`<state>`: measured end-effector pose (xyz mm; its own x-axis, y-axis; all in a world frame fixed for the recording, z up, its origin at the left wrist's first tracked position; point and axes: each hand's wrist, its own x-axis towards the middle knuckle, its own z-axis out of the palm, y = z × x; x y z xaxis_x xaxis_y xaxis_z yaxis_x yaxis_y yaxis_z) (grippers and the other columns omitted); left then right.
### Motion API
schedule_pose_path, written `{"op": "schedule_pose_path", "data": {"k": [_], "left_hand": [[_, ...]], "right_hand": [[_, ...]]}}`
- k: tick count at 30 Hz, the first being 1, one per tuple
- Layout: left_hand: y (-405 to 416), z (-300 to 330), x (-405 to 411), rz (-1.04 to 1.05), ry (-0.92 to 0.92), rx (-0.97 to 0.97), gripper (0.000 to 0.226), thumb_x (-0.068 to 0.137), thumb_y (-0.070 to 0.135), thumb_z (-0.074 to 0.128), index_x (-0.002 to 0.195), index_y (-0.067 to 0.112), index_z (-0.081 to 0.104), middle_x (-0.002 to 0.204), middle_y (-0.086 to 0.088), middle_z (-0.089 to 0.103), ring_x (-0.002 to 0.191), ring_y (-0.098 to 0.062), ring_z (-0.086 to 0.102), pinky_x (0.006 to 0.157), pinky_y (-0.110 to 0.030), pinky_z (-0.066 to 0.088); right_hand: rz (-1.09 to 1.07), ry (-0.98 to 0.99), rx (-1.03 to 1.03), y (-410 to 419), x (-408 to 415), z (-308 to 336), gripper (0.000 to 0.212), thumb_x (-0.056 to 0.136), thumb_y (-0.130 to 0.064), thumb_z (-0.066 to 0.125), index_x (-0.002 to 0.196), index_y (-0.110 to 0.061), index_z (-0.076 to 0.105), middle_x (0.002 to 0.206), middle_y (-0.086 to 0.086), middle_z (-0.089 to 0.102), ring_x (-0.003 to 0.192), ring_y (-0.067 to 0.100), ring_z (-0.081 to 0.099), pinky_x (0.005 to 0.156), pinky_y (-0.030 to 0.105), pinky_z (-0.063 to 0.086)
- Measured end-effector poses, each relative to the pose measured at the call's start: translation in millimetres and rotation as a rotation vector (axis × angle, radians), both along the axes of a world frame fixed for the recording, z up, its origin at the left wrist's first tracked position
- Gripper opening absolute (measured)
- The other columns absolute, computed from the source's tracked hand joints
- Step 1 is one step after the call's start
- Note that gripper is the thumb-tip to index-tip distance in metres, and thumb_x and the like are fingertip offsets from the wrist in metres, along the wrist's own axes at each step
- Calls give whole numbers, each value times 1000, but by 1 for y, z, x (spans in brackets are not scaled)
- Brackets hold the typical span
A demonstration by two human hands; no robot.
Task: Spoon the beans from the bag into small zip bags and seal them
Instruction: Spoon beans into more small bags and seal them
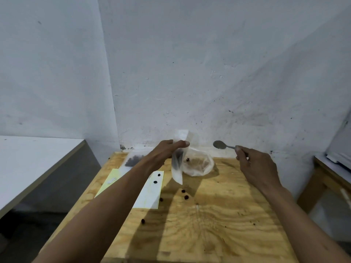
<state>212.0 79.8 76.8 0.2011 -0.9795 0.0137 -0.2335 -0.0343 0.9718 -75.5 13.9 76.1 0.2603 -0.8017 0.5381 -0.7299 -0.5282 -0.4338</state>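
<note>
My left hand (167, 151) pinches a small clear zip bag (177, 168) near its top, holding it upright above the wooden table (218, 224); dark beans show inside it. My right hand (254, 168) grips the handle of a metal spoon (220, 144), whose bowl looks empty and points left, raised above the big clear bag (199, 165). That bag lies open at the back of the table with a bean or two inside. A filled small zip bag (133, 160) lies flat at the back left.
Several loose beans (185, 194) are scattered on the table. Flat empty zip bags or sheets (150, 194) lie at the left under my forearm. A white wall stands just behind the table. A white counter (38, 164) is at the left, another wooden table (328, 179) at the right.
</note>
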Motion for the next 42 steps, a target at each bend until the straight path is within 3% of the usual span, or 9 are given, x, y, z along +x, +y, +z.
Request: {"op": "schedule_pose_path", "data": {"k": [4,10,14,22,25,30,33,36,42], "left_hand": [[-7,0,-16,-19,48,-37,71,64,62,76,115,12,73,112,-2,76,106,-22,71,94,-36,51],[-12,3,-45,-86,30,-55,67,65,62,75,111,14,74,109,-2,77,102,-21,72,99,-40,53],[-13,0,-55,-105,5,-44,68,67,63,74,112,12,74,111,-5,76,104,-24,71,102,-46,52],[-6,-4,-59,-111,5,-18,65,67,62,75,112,14,74,110,-2,76,105,-21,71,104,-45,51],[-6,-2,-60,-102,-19,-13,66,66,63,78,110,15,74,110,-1,76,106,-22,70,105,-48,50],[-9,7,-72,-26,-104,-34,70,63,72,77,108,19,71,108,1,73,100,-19,68,90,-40,55],[-9,17,-81,40,-95,-54,70,68,69,78,111,16,64,106,4,68,95,-13,66,71,-27,50],[-5,24,-80,111,-30,-66,79,71,71,76,130,21,59,116,4,65,104,-17,65,85,-34,55],[0,29,-49,149,154,-232,25,90,26,76,101,4,76,86,-8,74,68,-19,65,70,-32,55]], "right_hand": [[-84,233,18,6,-19,-39,41,105,-46,36,134,-34,63,114,-1,71,103,25,67,67,31,47],[-103,526,-56,22,-37,-89,42,102,-46,47,144,-45,49,85,1,65,55,26,62,42,26,37],[-73,656,-60,26,-43,-102,56,91,-35,62,145,-33,52,87,7,63,65,26,62,42,28,38],[-16,749,-23,36,-44,-95,64,85,-42,30,147,-31,43,124,9,56,102,28,60,65,33,47],[-20,595,35,42,-37,-81,57,92,-40,38,148,-34,40,132,3,52,106,22,60,69,33,49],[334,-221,537,51,5,-31,63,87,-55,59,145,-33,49,133,-10,58,111,8,60,89,28,47],[412,-304,668,54,30,-17,67,79,-56,76,139,-33,53,124,-13,67,108,6,66,90,35,55],[367,-432,634,45,41,-16,25,88,-22,73,114,-20,73,102,-5,78,97,14,72,90,39,56],[494,-633,954,28,43,-19,25,83,-5,76,108,-2,74,101,14,78,94,31,76,95,48,55]]}}
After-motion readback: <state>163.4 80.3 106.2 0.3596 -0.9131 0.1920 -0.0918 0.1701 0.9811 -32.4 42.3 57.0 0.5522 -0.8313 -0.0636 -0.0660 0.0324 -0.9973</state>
